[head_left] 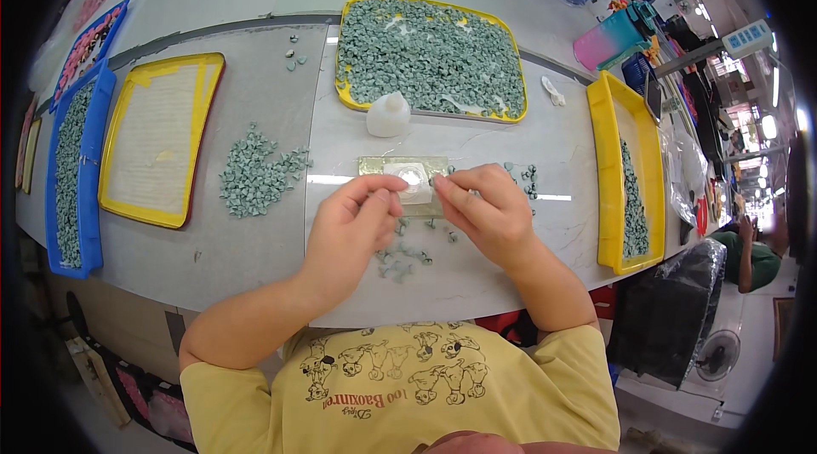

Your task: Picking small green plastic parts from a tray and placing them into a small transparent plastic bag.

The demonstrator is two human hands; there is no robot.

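Observation:
My left hand is closed in a pinch at the left side of a clear, yellowish flat block with a white patch on it. What its fingertips hold, if anything, is too small to make out. At the block's right side my right hand pinches a small green piece, which barely shows between thumb and fingers. Loose green pieces lie just below the block, and more sit beyond my right hand. A white squeeze bottle stands behind the block.
A yellow-rimmed tray full of green pieces lies at the back. Left are a green pile, a yellow-edged tray and a blue bin. Right are a yellow bin, crumpled white tissue and a pink-teal bottle.

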